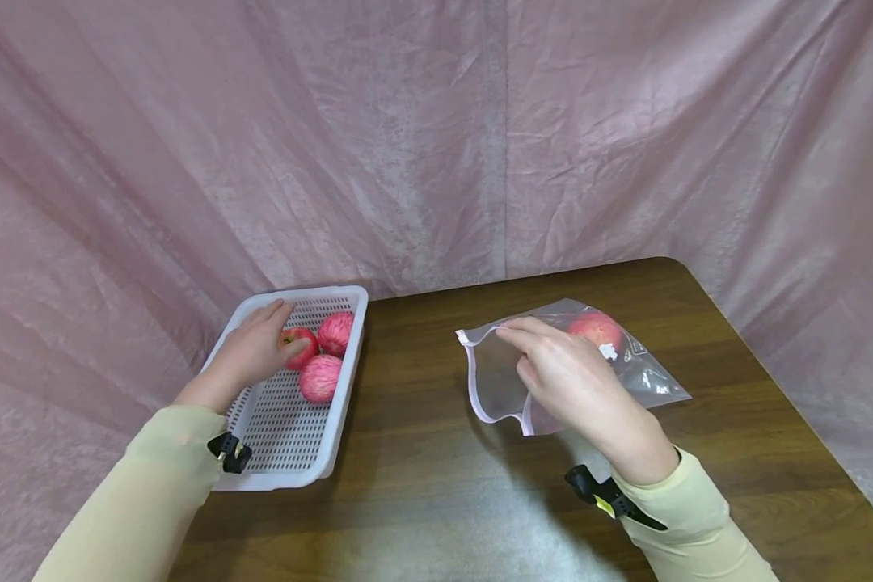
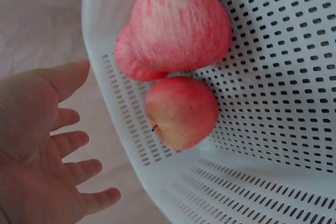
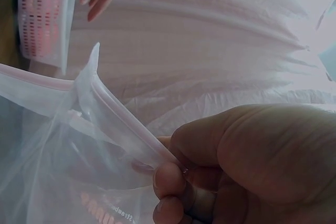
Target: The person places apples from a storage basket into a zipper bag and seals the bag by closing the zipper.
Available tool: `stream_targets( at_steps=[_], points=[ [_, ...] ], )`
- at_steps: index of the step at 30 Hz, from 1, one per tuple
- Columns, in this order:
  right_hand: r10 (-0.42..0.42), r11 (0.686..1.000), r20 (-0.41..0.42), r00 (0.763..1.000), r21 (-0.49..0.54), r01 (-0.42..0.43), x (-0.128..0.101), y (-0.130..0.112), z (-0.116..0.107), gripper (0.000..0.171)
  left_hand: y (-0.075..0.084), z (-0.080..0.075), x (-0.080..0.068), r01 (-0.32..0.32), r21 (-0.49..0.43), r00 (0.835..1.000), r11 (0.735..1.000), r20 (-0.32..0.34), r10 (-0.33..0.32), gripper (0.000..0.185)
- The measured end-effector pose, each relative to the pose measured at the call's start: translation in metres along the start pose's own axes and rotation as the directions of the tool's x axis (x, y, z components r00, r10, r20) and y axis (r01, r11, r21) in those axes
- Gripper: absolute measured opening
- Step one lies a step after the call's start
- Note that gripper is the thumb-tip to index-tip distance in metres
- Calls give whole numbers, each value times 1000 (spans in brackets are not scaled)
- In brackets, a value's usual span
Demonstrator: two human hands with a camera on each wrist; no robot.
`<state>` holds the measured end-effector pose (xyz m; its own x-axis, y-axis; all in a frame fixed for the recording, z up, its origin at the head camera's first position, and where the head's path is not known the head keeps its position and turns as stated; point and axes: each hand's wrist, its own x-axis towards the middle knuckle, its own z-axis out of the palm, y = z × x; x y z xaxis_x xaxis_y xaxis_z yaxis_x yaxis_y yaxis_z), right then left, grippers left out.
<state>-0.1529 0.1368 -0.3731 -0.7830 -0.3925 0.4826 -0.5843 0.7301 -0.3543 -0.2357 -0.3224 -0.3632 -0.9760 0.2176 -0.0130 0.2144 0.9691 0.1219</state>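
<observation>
My left hand (image 1: 259, 346) hovers over a white perforated basket (image 1: 288, 477), fingers spread and holding nothing. Inside the basket lie three apples: one smooth red apple (image 1: 301, 347) nearest the hand, and two streaky pink apples (image 1: 320, 378) beside it. In the left wrist view the left hand (image 2: 47, 145) is apart from the apples. On the right, my right hand (image 1: 563, 372) pinches the rim of a clear zip bag (image 1: 498, 380) between thumb and fingers. The bag's mouth gapes toward the left. A red apple (image 1: 596, 330) lies within the bag, partly hidden behind the hand.
Both basket and bag are on a brown wooden table (image 1: 422, 453). Behind the table hangs a pink curtain (image 1: 436, 145). The basket stands at the table's left side, with bare wood between it and the bag.
</observation>
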Motion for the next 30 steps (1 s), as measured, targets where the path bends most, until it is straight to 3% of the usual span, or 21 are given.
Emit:
stream_targets(
  at_steps=[10,25,30],
  points=[
    [-1,1000,-2,1000,8,1,-1,-1,0,50,-15,8,11,-19,-54,996,998,88,24,81],
    [7,1000,10,1000,12,-7,-3,-2,0,49,-28,17,20,-39,-76,993,996,104,47,77],
    [8,1000,13,1000,15,-8,-4,-2,0,50,-32,23,22,-12,-100,991,995,131,25,77]
  ],
)
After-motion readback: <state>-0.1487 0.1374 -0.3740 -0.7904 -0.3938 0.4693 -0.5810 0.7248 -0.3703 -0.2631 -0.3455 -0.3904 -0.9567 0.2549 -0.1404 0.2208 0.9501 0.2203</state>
